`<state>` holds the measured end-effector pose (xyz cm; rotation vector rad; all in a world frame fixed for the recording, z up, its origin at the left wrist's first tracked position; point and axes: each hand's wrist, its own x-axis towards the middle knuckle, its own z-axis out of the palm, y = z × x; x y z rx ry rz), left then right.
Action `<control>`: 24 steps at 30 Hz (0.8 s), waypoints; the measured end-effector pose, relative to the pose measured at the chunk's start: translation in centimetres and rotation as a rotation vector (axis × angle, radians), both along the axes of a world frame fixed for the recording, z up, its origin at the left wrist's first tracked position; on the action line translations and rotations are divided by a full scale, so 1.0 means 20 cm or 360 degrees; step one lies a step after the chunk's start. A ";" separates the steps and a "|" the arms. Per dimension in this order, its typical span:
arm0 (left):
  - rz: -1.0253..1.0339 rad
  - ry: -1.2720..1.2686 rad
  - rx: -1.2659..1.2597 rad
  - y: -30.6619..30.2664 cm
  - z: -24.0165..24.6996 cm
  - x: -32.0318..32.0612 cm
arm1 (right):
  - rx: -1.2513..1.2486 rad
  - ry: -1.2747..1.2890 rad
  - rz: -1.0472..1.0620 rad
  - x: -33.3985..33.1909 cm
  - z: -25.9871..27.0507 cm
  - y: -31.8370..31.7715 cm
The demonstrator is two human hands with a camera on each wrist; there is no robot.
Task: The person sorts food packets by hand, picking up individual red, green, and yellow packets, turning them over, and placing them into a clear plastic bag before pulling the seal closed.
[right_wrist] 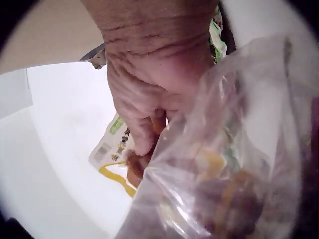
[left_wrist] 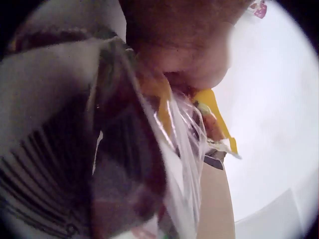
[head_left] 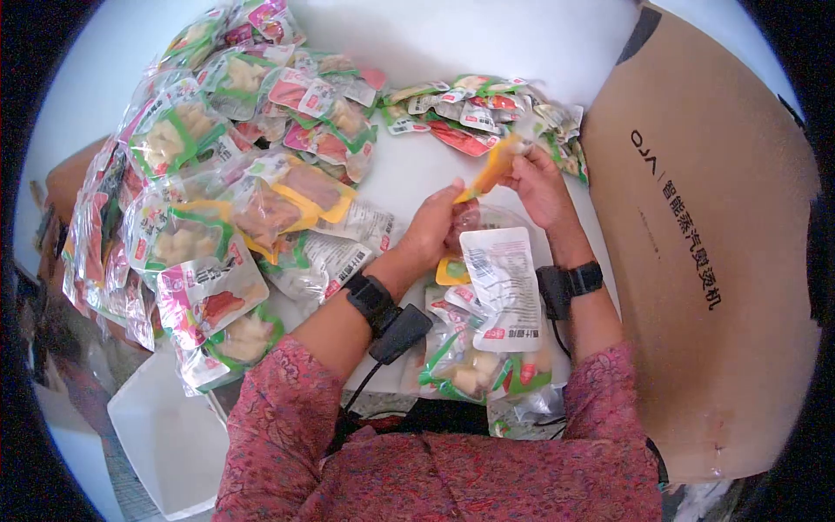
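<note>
Between my two hands is a yellow-edged snack packet [head_left: 494,170] with brownish food inside. My right hand [head_left: 541,187] pinches its upper end. The fingers of my left hand [head_left: 432,224] grip its lower end, and clear film runs up to them in the left wrist view. Just below is a clear plastic bag [right_wrist: 199,199] with snack packets inside, close beside the right hand in the right wrist view. A white printed packet [head_left: 500,287], back side up, lies over the bag near my body. Some left fingers are hidden behind the film.
Bagged snack packets [head_left: 235,78] form a large heap on the left, with yellow-edged ones [head_left: 291,200] on its near side. A smaller pile [head_left: 487,104] lies at the back. On the right, a tall cardboard box [head_left: 696,261] stands beside the white table [head_left: 404,165]; a white container [head_left: 165,435] is at lower left.
</note>
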<state>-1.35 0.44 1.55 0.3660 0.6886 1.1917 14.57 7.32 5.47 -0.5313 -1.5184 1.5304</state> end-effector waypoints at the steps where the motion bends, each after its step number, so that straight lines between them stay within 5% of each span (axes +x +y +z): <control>1: -0.0128 0.0038 0.0160 0.01 -0.03 -0.02 | 0.0055 -0.0022 -0.0203 0.00 0.01 -0.01; 3: -0.0136 0.0015 0.0335 -0.01 -0.02 -0.05 | 0.0075 0.0029 -0.0457 -0.02 0.04 -0.03; 8: -0.0270 0.0066 0.0673 -0.07 0.03 -0.05 | 0.0057 0.0022 -0.0459 -0.02 0.03 -0.05; 16: -0.0093 0.0144 0.0754 -0.05 -0.01 -0.03 | 0.0110 -0.0089 -0.0349 -0.03 0.06 -0.11; 18: -0.0067 0.0181 0.0782 -0.04 -0.01 -0.03 | 0.0358 -0.0564 -0.0396 -0.01 0.09 -0.13; 24: -0.0053 0.0315 0.0733 -0.05 0.01 -0.03 | 0.0300 -0.0407 -0.0438 -0.01 0.05 -0.09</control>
